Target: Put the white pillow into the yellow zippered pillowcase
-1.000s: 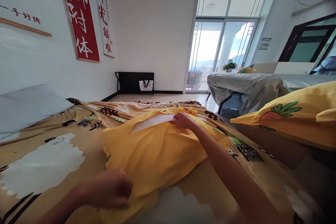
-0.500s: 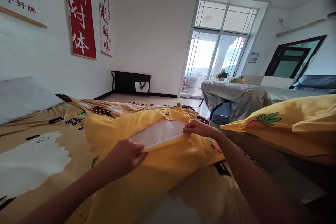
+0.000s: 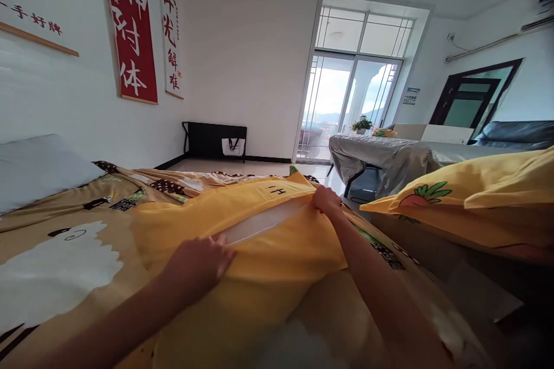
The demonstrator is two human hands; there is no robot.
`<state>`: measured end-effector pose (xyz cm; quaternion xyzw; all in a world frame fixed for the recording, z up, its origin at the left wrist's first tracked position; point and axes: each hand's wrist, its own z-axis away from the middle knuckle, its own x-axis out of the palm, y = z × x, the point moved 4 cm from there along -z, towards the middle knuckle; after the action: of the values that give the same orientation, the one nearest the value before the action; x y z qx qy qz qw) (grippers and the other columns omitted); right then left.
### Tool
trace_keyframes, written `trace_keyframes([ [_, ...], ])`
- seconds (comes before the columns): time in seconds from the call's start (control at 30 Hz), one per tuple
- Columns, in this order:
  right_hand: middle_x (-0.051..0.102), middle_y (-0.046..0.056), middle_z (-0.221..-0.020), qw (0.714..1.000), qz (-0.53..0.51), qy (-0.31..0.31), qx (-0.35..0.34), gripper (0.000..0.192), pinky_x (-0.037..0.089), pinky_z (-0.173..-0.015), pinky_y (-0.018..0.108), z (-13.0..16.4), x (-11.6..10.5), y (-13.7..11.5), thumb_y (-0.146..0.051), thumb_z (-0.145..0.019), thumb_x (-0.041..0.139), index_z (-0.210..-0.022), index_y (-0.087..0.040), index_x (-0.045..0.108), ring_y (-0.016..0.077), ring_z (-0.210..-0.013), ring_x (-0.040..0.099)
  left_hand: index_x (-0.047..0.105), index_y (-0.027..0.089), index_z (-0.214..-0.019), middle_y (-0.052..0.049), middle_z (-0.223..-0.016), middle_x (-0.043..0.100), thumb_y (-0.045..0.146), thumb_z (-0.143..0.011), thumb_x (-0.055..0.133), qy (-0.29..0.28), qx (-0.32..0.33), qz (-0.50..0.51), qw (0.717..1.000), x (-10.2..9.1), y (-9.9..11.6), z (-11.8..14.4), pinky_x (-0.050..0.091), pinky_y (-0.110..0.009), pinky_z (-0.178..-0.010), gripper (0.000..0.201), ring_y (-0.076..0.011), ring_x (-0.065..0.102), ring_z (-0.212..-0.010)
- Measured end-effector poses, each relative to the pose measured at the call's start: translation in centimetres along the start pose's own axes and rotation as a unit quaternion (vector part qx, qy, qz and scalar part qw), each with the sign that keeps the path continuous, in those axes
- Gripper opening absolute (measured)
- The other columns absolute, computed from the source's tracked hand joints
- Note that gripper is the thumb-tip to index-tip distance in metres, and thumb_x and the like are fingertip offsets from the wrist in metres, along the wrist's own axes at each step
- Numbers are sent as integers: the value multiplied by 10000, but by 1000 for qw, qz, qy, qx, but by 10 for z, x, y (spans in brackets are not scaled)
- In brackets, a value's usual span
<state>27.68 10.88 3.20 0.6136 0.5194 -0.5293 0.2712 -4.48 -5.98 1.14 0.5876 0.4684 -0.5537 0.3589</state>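
Bright bedroom, white walls, red banner (image 3: 130,29) on the left, glass balcony doors (image 3: 346,106) at the far end. Bed covered by a tan sheep-print blanket (image 3: 64,253). Yellow pillowcase (image 3: 268,253) lies across it, mid-bed, white pillow insert (image 3: 266,220) showing through the open slit. Left hand (image 3: 201,262) pinches the near-left end of the slit edge, fingers pressed together. Right hand (image 3: 325,199) grips the far-right end, fingers curled on the fabric. Second yellow pillow (image 3: 471,202) sits to the right, apart. Grey pillow (image 3: 38,170) far left.
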Motion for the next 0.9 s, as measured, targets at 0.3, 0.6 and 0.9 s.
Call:
trace_keyframes([
  [0.3,715,101,-845,973,-183,142,11,340,380,-597,254,1,-17,-9,-113,-739,407,-911,-169,695,224,-803,642,493,186,-1289,-154,-970,692,199,-892,298,51,-54,-1,997,12,-75,-85,505,-402,-722,443,-309,675,-902],
  [0.6,670,100,-809,913,-224,340,-8,340,311,-591,272,9,-51,-15,-138,-805,315,-936,-161,628,202,-690,541,467,137,-1271,-169,-876,661,236,-939,224,312,-89,-143,935,-50,-101,-112,474,-384,-631,423,-320,669,-770],
  [0.9,696,92,-748,975,10,54,-216,241,319,-587,257,77,62,34,-152,-798,455,-935,-164,654,212,-708,617,621,88,-995,-109,-718,663,63,-790,427,330,125,-207,913,61,-104,-51,394,-323,-522,283,-243,632,-619],
])
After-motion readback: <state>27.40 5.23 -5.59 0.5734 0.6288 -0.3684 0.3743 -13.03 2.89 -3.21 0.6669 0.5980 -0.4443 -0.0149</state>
